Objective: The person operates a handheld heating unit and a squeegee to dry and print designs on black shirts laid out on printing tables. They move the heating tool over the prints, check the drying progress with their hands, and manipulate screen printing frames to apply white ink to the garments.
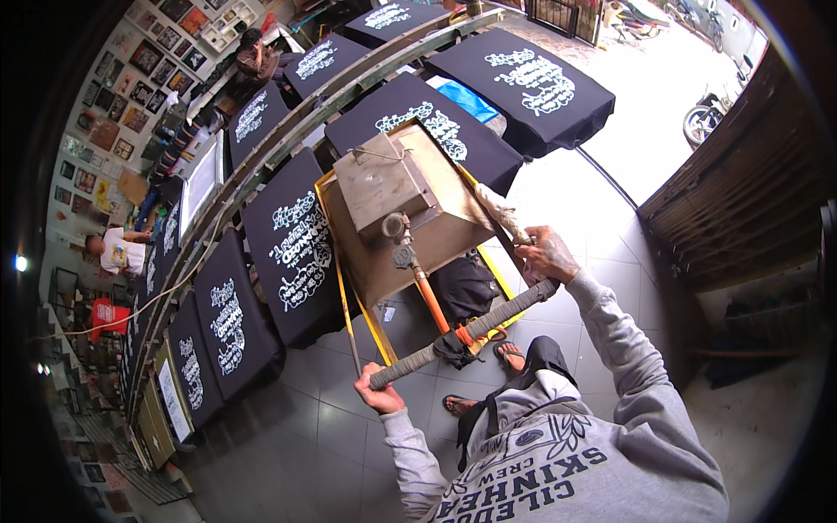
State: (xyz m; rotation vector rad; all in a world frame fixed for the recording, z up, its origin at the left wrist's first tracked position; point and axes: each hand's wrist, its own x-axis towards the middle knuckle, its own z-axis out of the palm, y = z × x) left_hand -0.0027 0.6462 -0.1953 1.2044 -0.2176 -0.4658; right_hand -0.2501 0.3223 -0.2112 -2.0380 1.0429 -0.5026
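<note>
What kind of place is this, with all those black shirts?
Probably a T-shirt printing workshop. Black T-shirts with fresh white designs lie in rows on long tables, and both hands, left hand and right hand, grip the handlebar of a boxy metal machine on a yellow frame.

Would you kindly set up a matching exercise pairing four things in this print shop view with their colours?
Things:
1. shirts laid out in a row on the long table
2. frame around the metal box
3. rod running from the box to the wrapped bar
4. sweatshirt sleeve of the right hand

Colours:
A. orange
B. grey
C. black with white print
D. yellow

Pairs: 1-C, 2-D, 3-A, 4-B
</note>
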